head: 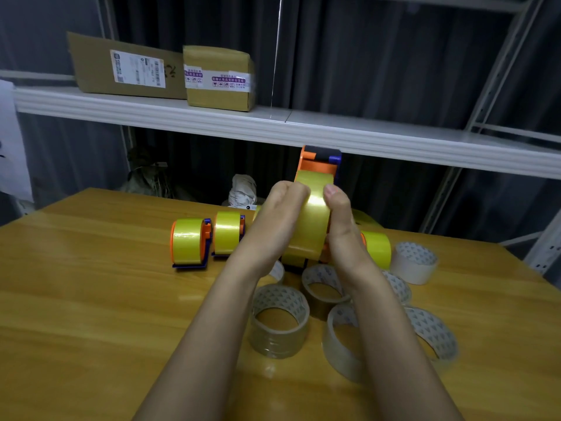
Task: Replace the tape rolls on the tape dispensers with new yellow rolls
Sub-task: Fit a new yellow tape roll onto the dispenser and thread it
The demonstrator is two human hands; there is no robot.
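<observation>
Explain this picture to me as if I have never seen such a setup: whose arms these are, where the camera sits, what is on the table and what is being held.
There is no machine here. The single picture comes from a camera worn on a person's head, looking forward and down, so the two bare arms are the wearer's own. The left hand and right hand together hold up an orange tape dispenser loaded with a yellow roll, fingers curled round the roll in a grip from both sides. On the wooden table stand two dispensers already carrying yellow rolls, with another yellow roll at the right. Nearer the camera lie several clear and brownish tape rolls. Cardboard boxes sit on the shelf behind.
</observation>
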